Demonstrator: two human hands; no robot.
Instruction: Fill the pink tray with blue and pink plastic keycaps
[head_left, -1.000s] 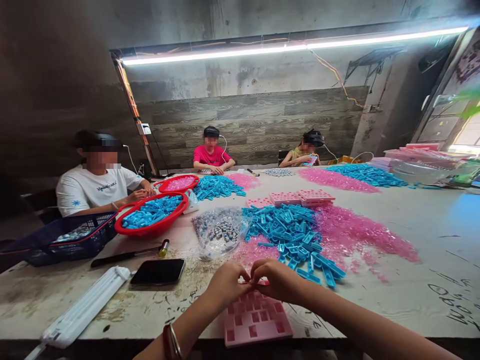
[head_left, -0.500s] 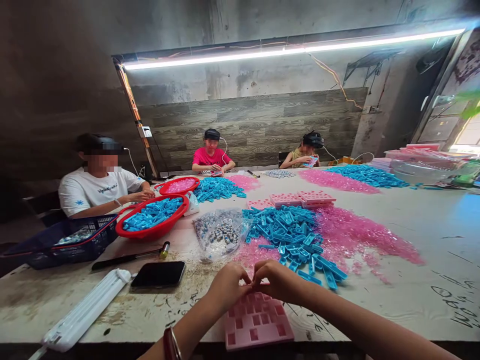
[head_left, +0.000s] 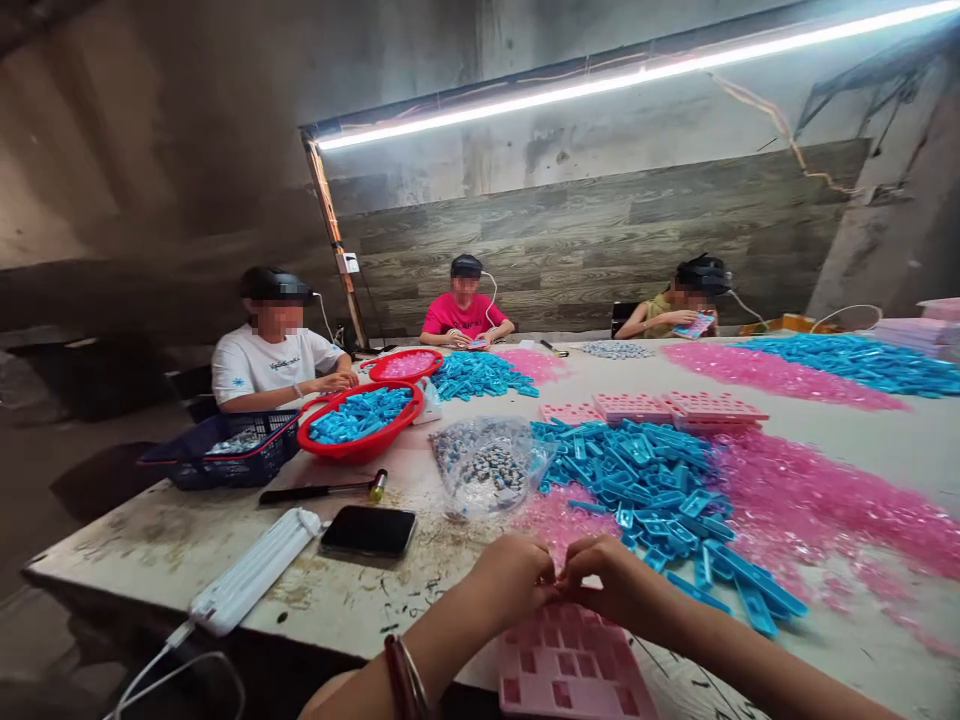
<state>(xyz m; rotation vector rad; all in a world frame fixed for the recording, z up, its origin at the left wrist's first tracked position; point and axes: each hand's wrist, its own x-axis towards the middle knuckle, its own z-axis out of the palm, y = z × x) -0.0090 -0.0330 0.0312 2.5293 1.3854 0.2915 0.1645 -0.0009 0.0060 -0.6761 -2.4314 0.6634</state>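
My left hand (head_left: 506,582) and my right hand (head_left: 611,585) meet fingertip to fingertip above a pink plastic grid tray (head_left: 574,668) at the table's near edge. Both hands are pinched closed on something small that I cannot make out. Bangles circle my left wrist (head_left: 405,675). Just beyond my hands lie a heap of blue plastic clips (head_left: 645,480) and a spread of small pink transparent pieces (head_left: 795,500). A clear bag of small grey parts (head_left: 487,465) sits left of the blue heap.
A black phone (head_left: 369,530), a white power bank with cable (head_left: 251,572) and a small hammer (head_left: 326,490) lie to the left. Red bowls (head_left: 360,420) hold blue clips. Stacked pink trays (head_left: 652,407) sit mid-table. Three people work at the far side.
The view has swung to the left, so everything sits further right in the picture. My hands stay pinched together over the pink tray.
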